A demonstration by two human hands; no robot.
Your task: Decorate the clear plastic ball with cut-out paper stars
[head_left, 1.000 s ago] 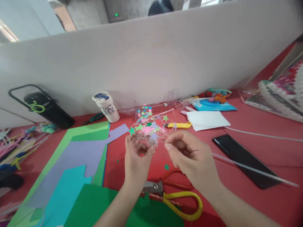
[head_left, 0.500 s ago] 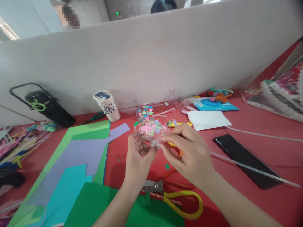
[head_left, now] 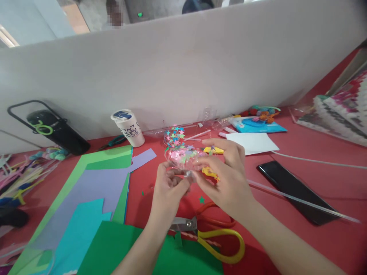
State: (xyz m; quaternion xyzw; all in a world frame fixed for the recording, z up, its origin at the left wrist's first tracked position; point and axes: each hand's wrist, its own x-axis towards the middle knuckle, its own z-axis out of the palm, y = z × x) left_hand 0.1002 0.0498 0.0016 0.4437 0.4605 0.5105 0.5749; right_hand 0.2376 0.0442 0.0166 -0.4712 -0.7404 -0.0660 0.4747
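My left hand [head_left: 170, 189] is closed, thumb and fingers pinching the gathered whitish neck of a clear, balloon-like plastic bubble [head_left: 183, 157]. Pink material and pastel stars show through its skin. From the other side, my right hand [head_left: 226, 175] pinches the same neck, its upper fingers curled over the bubble's right edge. Exactly what the fingertips grip is partly hidden. Just behind lies a heap of small coloured star confetti [head_left: 174, 136]. Below my hands rest scissors [head_left: 220, 244] with red and yellow handles, beside a loose green star [head_left: 202, 199].
Green sheets [head_left: 114, 248] and a purple sheet [head_left: 103, 187] cover the left front. A white tumbler [head_left: 130, 130] and a black bottle [head_left: 57, 131] stand near the partition. At right are a black phone [head_left: 295, 193], a clear stick [head_left: 304, 202] and white paper [head_left: 252, 143].
My right hand's fingers have shifted up and further over the bubble. Both hands still pinch its neck. The person beyond the partition has moved right in the view.
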